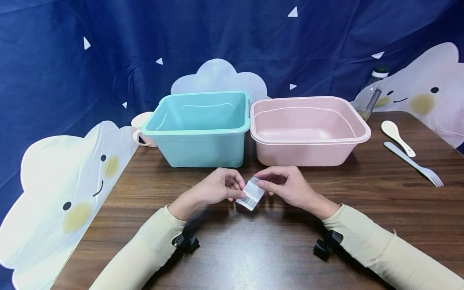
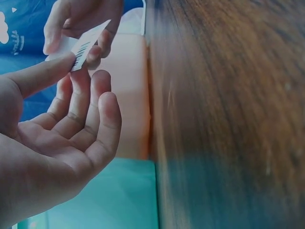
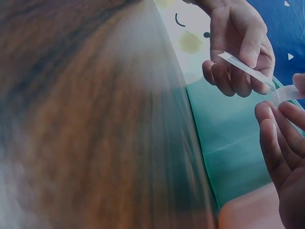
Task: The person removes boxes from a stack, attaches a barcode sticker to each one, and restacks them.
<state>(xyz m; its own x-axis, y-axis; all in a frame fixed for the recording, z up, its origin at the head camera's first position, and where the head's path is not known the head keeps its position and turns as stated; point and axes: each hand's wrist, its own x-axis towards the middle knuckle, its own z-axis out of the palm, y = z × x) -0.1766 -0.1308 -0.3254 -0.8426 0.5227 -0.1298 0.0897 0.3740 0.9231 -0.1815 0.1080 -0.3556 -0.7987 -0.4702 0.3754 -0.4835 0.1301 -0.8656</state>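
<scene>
A small white label with a printed barcode is held between both hands, above the wooden table and in front of the two tubs. My left hand pinches its left edge, the thumb lying beside the barcode. From the opposite side my right hand pinches the plain upper part. A crease or bend crosses the label in the right wrist view. The other fingers of the left hand are loosely bent under the label in the left wrist view.
Behind the hands stand a teal tub and a pink basin, side by side. A pale pink cup is at the far left. To the right are a white spoon, a fork and a glass bottle.
</scene>
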